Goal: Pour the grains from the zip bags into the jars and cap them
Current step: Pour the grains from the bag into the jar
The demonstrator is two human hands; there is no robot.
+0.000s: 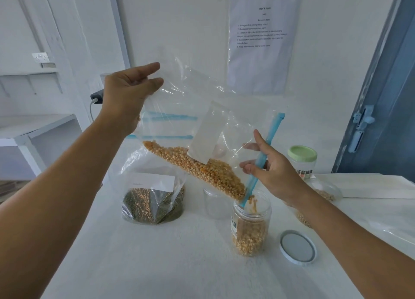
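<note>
Now tipping the clear zip bag of yellow corn kernels (202, 168) over the open clear plastic jar (251, 226) on the white worktop (179, 265): left hand (128, 92) pinching the raised bottom corner, right hand (269, 164) gripping the blue zip strip (261, 157) at the mouth. Keeping the low corner inside the rim, lifting slowly, steadying the stream. Leaving the grey-centred white lid (297, 247) beside the jar for capping.

We see golden-yellow grains (202, 166) in a clear zip bag (224, 110) with a light blue zip strip (260, 161) and a white label (205, 133). Dark green grains (148, 206) fill another clear bag. Near the white table's (157, 265) right edge stands a jar with a pale green lid (302, 153).
</note>
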